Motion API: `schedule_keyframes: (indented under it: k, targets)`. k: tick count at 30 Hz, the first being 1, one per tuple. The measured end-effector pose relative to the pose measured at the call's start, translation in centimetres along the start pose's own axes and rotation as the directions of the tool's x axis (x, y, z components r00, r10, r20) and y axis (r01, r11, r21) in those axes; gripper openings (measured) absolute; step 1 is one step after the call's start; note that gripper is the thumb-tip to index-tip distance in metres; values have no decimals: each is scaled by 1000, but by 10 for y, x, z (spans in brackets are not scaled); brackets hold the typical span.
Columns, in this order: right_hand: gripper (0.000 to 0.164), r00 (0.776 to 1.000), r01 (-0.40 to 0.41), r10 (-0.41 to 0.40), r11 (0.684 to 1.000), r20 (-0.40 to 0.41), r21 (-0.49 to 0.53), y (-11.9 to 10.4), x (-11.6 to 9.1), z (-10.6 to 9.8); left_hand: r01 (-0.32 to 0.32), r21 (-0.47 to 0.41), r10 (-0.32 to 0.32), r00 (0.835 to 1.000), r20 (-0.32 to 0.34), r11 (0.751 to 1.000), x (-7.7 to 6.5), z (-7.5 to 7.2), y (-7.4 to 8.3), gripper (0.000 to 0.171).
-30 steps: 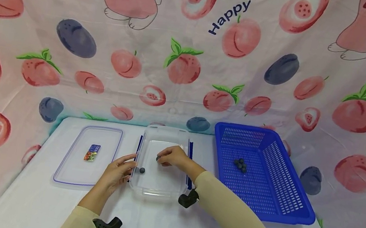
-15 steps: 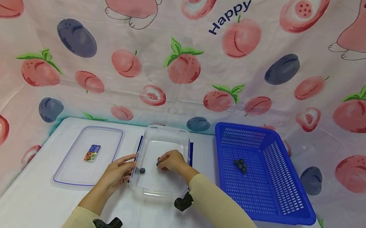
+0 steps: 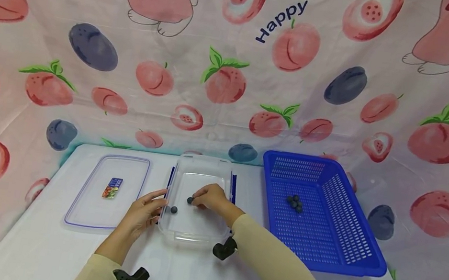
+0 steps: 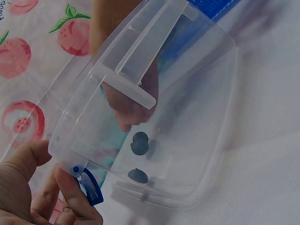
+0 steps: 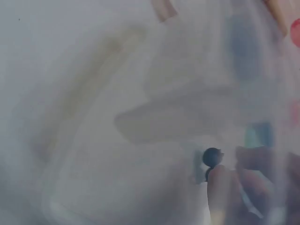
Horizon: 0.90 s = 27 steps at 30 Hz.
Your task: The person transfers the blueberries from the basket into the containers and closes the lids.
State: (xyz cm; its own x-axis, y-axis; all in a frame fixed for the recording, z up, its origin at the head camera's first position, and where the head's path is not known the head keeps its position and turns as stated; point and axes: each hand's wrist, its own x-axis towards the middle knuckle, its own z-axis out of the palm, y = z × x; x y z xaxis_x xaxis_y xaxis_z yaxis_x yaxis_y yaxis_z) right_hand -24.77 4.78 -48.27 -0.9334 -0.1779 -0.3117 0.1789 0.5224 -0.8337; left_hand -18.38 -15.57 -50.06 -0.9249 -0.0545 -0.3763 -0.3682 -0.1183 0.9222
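Note:
My left hand [image 3: 146,208] grips the left edge of a clear plastic food container [image 3: 192,239], thumb at the rim and fingers by its blue clip [image 4: 91,187]. Inside the container, my right hand [image 3: 212,197] is low with fingers bent. One blueberry [image 3: 190,200] rests on the container floor just off its fingertips. Another blueberry [image 3: 174,210] lies nearer the left wall. In the right wrist view, two blueberries [image 5: 212,157] show beside the fingertips, one partly hidden by a finger. The left wrist view shows dark blueberries [image 4: 139,146] through the cloudy wall, below the right fingers.
A blue slotted basket [image 3: 344,269] stands to the right, with a small cluster of blueberries [image 3: 295,203] in it. The clear lid [image 3: 88,207], blue-edged and bearing a label, lies flat left of the container. A fruit-print cloth [image 3: 219,86] hangs behind the white table [image 3: 182,279].
My right hand lowered slightly towards me within the container. The blueberry that was at its fingertips now sits free, a little to the left. My left hand stayed put.

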Motion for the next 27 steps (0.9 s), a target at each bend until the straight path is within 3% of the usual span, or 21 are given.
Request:
schedule_keyframes:
  k: [8,16,27]
  targets:
    - [27,997,63,-69,988,36,140,-22,-2,-36,6,-8,-6,1000,3,1000,-1,-3,-1,55]
    - [35,997,69,-61,977,-44,202,-32,-6,-106,1,-11,-1,1000,-1,1000,1,-3,-1,52]
    - [46,987,56,-31,986,-155,160,18,-8,-202,13,-25,-13,1000,13,1000,5,-2,-2,54]
